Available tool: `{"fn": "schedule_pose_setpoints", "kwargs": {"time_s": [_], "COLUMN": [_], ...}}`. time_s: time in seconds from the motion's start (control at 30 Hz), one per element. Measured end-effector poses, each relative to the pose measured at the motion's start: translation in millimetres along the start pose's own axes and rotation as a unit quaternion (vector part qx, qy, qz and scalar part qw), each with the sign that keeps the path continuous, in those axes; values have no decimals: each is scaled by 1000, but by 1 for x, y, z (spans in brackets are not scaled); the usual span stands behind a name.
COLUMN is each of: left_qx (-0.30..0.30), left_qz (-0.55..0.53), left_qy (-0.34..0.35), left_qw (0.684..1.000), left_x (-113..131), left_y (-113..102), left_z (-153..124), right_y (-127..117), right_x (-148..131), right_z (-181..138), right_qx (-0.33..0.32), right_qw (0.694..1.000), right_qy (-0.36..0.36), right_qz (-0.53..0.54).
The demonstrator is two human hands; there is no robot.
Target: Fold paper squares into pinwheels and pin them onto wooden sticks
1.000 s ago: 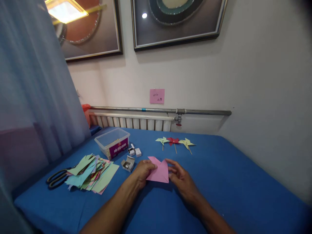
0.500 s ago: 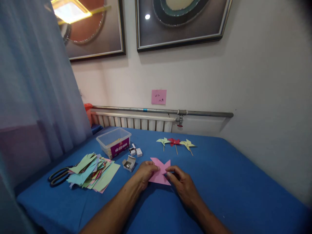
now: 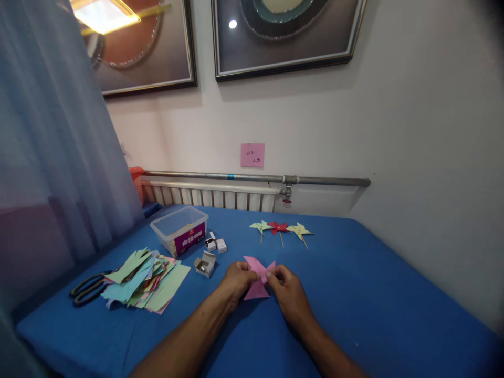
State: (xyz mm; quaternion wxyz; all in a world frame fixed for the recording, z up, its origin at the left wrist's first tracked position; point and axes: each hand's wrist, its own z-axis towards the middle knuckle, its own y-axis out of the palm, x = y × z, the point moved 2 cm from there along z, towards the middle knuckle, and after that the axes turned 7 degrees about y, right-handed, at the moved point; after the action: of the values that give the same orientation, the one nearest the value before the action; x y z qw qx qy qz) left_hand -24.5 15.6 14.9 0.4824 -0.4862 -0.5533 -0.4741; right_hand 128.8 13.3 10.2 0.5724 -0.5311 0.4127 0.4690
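A cut pink sheet of paper (image 3: 258, 290) is held between my two hands above the blue-covered table (image 3: 354, 294). My left hand (image 3: 239, 278) pinches it from the left, thumb on top near the middle. On the other side, my right hand (image 3: 285, 286) grips a corner with thumb and fingertips and bends it toward the centre. Behind my hands lie three finished paper pinwheels on sticks: a pale green one (image 3: 260, 227), a red one (image 3: 279, 227) and a yellow one (image 3: 300, 231).
To the left are a small open box (image 3: 205, 264), other small white boxes (image 3: 221, 245), a clear plastic tub (image 3: 179, 223) with sticks, a pile of coloured paper (image 3: 136, 283) and scissors (image 3: 87, 289). A pipe (image 3: 331, 181) and radiator (image 3: 220, 198) line the wall.
My right hand has folded the right corner of the pink paper inward, closer to my left thumb. The whole view has shifted slightly; the pinwheels and boxes lie as before.
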Motion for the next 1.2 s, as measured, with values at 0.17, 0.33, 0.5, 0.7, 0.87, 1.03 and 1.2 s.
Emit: {"fn": "schedule_pose_setpoints", "kwargs": {"time_s": [0.17,0.33,0.5,0.7,0.87,1.03,1.2], "left_qx": [-1,2,4,1,7,8,3], "left_qz": [5,5,6,6,9,7,-19], "left_qy": [7,2,-2,-1,-7,-6,-6], "left_qw": [1000,1000,1000,1000,1000,1000,1000], "left_x": [-2,-2,0,1,2,2,-1], "left_y": [0,2,2,2,3,3,3], "left_z": [1,1,0,0,-2,-2,1], "right_y": [0,1,2,3,3,5,7], "right_x": [-3,-5,0,4,9,11,11], "right_z": [-2,-3,0,1,4,3,4], "right_qx": [32,42,45,32,39,23,3], "right_qw": [999,998,998,999,998,998,996], "right_qy": [4,-2,-8,-23,-33,-10,34], "right_qz": [-29,-38,-31,-15,21,53,85]}}
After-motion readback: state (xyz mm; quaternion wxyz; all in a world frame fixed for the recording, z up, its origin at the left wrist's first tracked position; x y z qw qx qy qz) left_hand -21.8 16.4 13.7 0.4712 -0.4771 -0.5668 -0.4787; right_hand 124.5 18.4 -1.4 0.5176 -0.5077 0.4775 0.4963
